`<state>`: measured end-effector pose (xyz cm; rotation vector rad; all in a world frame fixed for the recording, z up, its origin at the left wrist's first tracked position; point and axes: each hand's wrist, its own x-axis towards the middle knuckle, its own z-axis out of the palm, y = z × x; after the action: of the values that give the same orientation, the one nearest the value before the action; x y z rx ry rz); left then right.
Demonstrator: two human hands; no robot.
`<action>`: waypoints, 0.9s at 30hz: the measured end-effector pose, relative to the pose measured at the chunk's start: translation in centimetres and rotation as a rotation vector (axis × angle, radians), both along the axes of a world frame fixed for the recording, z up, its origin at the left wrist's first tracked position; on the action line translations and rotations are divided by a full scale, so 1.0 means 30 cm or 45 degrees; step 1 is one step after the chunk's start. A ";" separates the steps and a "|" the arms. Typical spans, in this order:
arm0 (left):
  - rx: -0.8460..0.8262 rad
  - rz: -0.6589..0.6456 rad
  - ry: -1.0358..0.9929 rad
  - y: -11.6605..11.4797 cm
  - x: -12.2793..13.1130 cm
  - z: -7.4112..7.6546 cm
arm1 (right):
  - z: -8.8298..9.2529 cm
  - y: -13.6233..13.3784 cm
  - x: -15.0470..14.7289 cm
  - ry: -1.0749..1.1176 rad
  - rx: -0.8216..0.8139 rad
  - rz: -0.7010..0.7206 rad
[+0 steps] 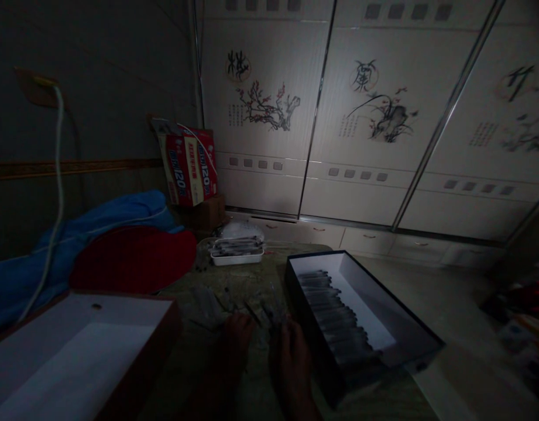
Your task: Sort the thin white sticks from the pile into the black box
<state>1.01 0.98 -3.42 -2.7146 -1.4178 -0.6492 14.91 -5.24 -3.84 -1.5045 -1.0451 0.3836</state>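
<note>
Over the table, my left hand (239,330) has its fingers curled together beside a dark, slender pen-like stick (252,311). To its right, my right hand (292,351) is closed, thumb and fingers pinched at a clear wrapper with something dark in it (273,313). Dim light hides the exact grip of both hands. Loose clear sleeves (206,304) lie left of the hands, with a few dark sticks among them. Right of my right hand, a dark-rimmed box (383,301) holds a row of many wrapped, slender sticks (339,318).
A white tray (237,259) of slender sticks stands at the table's back. An open box with a white inside (133,316) is at left, before a red round item (133,260) and blue cloth (150,207). A red carton (190,166) stands behind, near sliding wardrobe doors (269,140).
</note>
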 end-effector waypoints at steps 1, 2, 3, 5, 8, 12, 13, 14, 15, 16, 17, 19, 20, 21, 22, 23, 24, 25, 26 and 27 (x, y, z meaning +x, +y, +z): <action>-0.024 0.003 -0.028 0.002 -0.004 0.000 | -0.002 0.001 -0.001 -0.007 -0.002 -0.001; -0.042 0.013 -0.065 0.003 -0.009 -0.001 | -0.004 0.001 -0.001 -0.018 0.004 -0.010; -0.052 0.026 -0.115 0.004 -0.014 -0.001 | -0.005 0.000 -0.002 -0.035 0.014 -0.021; -0.063 0.036 -0.258 0.002 -0.025 0.008 | -0.008 -0.005 -0.003 -0.086 0.029 -0.063; -0.139 0.054 -0.607 -0.010 -0.039 0.057 | -0.021 -0.019 -0.010 -0.204 0.033 -0.076; -0.479 0.358 -1.090 -0.039 -0.058 0.163 | -0.062 -0.041 -0.037 -0.288 0.039 -0.008; -0.537 0.388 -1.139 -0.045 -0.066 0.184 | -0.073 -0.046 -0.045 -0.295 0.031 0.010; -0.605 0.381 -1.163 -0.050 -0.076 0.198 | -0.082 -0.050 -0.051 -0.307 0.025 0.024; -0.650 0.373 -1.191 -0.055 -0.087 0.207 | -0.087 -0.054 -0.057 -0.325 0.029 0.028; -0.689 0.357 -1.222 -0.059 -0.098 0.209 | -0.086 -0.057 -0.060 -0.345 0.039 0.027; -0.717 0.339 -1.262 -0.063 -0.110 0.208 | -0.078 -0.059 -0.062 -0.362 0.051 0.027; -0.748 0.325 -1.366 -0.073 -0.131 0.199 | -0.044 -0.063 -0.063 -0.393 0.049 0.089; -0.764 0.327 -1.413 -0.079 -0.137 0.195 | -0.021 -0.065 -0.063 -0.395 0.030 0.157; -0.778 0.327 -1.456 -0.085 -0.141 0.193 | 0.002 -0.067 -0.062 -0.386 0.004 0.239; -0.791 0.328 -1.498 -0.092 -0.142 0.194 | 0.023 -0.069 -0.062 -0.376 -0.012 0.302; -0.808 0.333 -1.539 -0.098 -0.141 0.197 | 0.040 -0.071 -0.063 -0.376 -0.004 0.321; -0.823 0.333 -1.582 -0.103 -0.138 0.203 | 0.052 -0.073 -0.065 -0.388 0.016 0.314; -0.832 0.330 -1.626 -0.107 -0.134 0.210 | 0.058 -0.075 -0.067 -0.408 0.044 0.293; -0.838 0.325 -1.666 -0.109 -0.131 0.217 | 0.058 -0.077 -0.070 -0.434 0.070 0.273; -0.837 0.321 -1.695 -0.110 -0.128 0.224 | 0.054 -0.080 -0.074 -0.463 0.090 0.272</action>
<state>-2.83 -2.32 3.29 -2.2244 -2.4076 -2.6260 12.68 -7.63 -2.21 -1.4340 -1.4984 0.2213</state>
